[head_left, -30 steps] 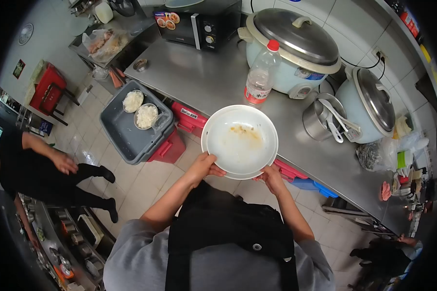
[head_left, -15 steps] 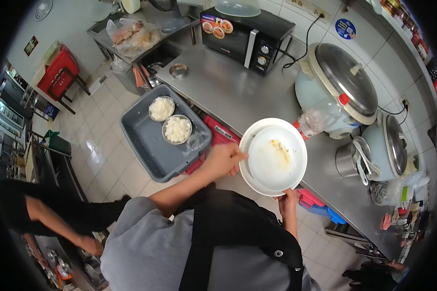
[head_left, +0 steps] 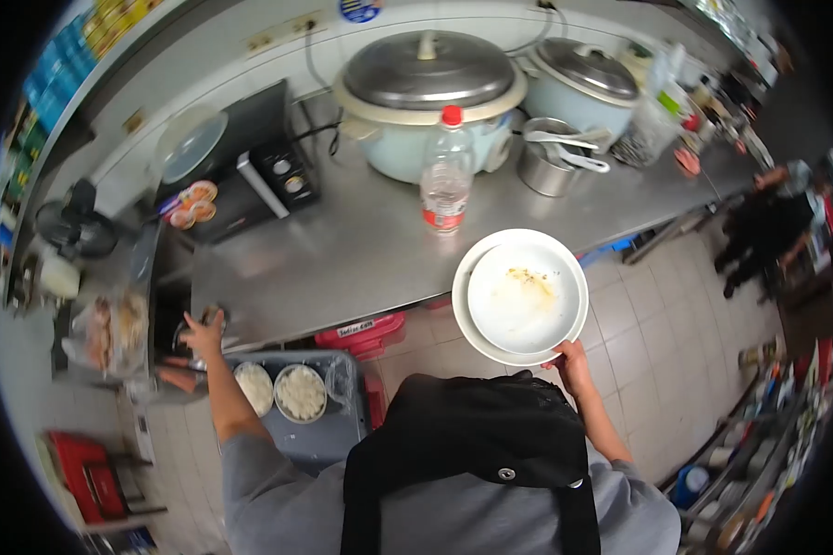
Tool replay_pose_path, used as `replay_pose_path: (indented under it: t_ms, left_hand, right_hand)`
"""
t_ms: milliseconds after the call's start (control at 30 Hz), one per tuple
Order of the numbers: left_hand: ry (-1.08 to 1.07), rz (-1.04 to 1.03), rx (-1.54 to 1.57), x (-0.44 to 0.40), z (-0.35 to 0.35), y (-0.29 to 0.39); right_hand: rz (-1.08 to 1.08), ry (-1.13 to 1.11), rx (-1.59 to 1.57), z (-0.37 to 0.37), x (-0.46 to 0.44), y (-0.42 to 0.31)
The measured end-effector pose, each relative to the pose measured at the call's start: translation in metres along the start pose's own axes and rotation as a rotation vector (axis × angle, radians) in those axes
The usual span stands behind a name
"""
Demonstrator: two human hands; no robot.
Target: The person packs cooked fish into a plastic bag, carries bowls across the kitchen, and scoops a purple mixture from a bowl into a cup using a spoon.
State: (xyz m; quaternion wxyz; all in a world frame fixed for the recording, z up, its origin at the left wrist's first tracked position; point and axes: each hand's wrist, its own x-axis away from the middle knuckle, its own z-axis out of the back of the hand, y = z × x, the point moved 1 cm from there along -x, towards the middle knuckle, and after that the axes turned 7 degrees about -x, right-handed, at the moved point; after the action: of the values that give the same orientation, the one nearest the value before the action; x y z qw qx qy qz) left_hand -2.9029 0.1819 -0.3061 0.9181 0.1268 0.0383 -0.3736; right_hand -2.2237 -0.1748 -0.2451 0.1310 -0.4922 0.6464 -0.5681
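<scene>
My right hand [head_left: 572,366] grips the lower rim of two nested white bowls [head_left: 520,298]. Yellow-brown food residue lies in the inner one. My left hand [head_left: 204,335] stretches to the counter's left end, its fingers spread over a small round metal dish [head_left: 215,317]. The hand partly covers this dish, and I cannot tell whether they touch. Below that arm sits a grey plastic tub [head_left: 319,442] holding two bowls of white rice, a nearer bowl [head_left: 301,394] and one partly behind my forearm [head_left: 254,388].
On the steel counter [head_left: 361,268] stand a black microwave [head_left: 250,176], a large rice cooker [head_left: 416,139], a smaller cooker [head_left: 583,88], a red-capped plastic bottle [head_left: 447,180] and a metal pot with white spoons [head_left: 548,166]. A person [head_left: 777,217] is at the far right.
My left hand has left the bowls' side and reached out left to the metal dish. My right hand still holds the bowls. The view has turned, bringing the counter across the front.
</scene>
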Motion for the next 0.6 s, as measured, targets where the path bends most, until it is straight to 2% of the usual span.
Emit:
replay_pose_path:
  t_ms: [133, 233, 300, 333, 400, 433, 500, 600]
  left_hand:
    - [-0.014, 0.062, 0.061, -0.013, -0.048, 0.02]
    - [-0.147, 0.105, 0.067, -0.014, -0.047, 0.047]
    - [0.041, 0.31, -0.017, -0.001, -0.042, 0.062]
    - [0.033, 0.296, -0.017, 0.003, -0.048, 0.061]
    - [0.038, 0.047, 0.028, 0.012, -0.074, 0.038]
    - [0.038, 0.031, 0.029, 0.022, -0.082, 0.033]
    - [0.441, -0.137, 0.102, 0.041, -0.088, 0.036]
    - [0.388, -0.149, 0.281, 0.131, -0.034, 0.068]
  right_hand:
    - [0.036, 0.052, -0.047, 0.046, -0.005, 0.015]
    - [0.094, 0.17, -0.079, 0.05, 0.018, 0.005]
    - [0.109, 0.192, -0.087, 0.057, 0.026, 0.0]
    - [0.116, 0.226, -0.102, 0.059, 0.029, -0.001]
    - [0.126, 0.274, -0.122, 0.07, 0.032, -0.004]
    - [0.132, 0.294, -0.135, 0.075, 0.033, -0.005]
    - [0.14, 0.32, -0.167, 0.086, 0.029, -0.003]
    - [0.147, 0.347, -0.199, 0.113, 0.022, -0.008]
